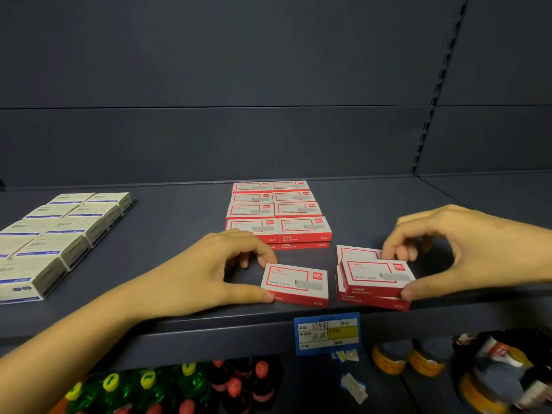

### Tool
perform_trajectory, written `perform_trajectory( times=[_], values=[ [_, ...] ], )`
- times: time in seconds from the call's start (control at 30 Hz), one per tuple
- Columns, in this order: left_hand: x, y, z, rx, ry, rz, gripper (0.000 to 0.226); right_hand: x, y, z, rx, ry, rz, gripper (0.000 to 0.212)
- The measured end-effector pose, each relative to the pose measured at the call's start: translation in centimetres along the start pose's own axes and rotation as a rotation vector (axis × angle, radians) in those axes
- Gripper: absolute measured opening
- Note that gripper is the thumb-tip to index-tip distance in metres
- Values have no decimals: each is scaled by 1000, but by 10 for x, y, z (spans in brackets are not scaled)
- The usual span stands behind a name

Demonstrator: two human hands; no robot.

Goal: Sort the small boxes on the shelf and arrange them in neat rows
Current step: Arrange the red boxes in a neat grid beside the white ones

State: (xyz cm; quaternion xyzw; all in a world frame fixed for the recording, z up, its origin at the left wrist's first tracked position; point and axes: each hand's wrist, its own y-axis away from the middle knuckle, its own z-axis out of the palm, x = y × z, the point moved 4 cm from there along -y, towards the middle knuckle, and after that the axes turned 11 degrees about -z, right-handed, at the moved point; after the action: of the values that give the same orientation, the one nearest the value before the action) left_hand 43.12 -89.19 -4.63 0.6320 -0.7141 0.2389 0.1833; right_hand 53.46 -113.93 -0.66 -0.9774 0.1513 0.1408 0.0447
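Red staple box, lying flat near the shelf's front edge, is pinched by the left hand. The thumb presses its front-left corner and a curled forefinger its back-left corner, a grip that looks suited to sliding or lifting it squarely. Just to its right, apart from it, stands a loose stack of the same boxes. The right hand holds the top box, with the thumb on its front-right corner and bent fingers along its back edge. The boxes underneath sit askew, so the stack probably needs squaring up.

Behind both hands, towards the shelf's back edge, a sorted block of red boxes sits in two tidy columns, at least two layers deep at its front. The held boxes likely belong in front of it. White-and-blue boxes fill the left end of the shelf in their own rows, kept apart by kind. A blue price tag hangs from the front lip, and bottles stand on the shelf below.
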Motion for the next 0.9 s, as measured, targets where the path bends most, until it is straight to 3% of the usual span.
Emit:
perform_trajectory(
  times=[0.17,0.27,0.57,0.77,0.9],
  values=[
    [-4,9,-13,91,14,-10,35,-1,-4,0,-4,99,-26,60],
    [-15,14,-23,130,5,-59,40,-5,-11,-2,19,155,-42,48],
    [-38,20,-23,163,8,-168,38,-29,-56,-1,100,223,-62,45],
    [-47,20,-28,206,53,-204,50,-32,-75,15,45,298,-39,39],
    [-48,21,-27,223,58,-210,40,-31,-71,16,42,327,-25,42]
  ],
)
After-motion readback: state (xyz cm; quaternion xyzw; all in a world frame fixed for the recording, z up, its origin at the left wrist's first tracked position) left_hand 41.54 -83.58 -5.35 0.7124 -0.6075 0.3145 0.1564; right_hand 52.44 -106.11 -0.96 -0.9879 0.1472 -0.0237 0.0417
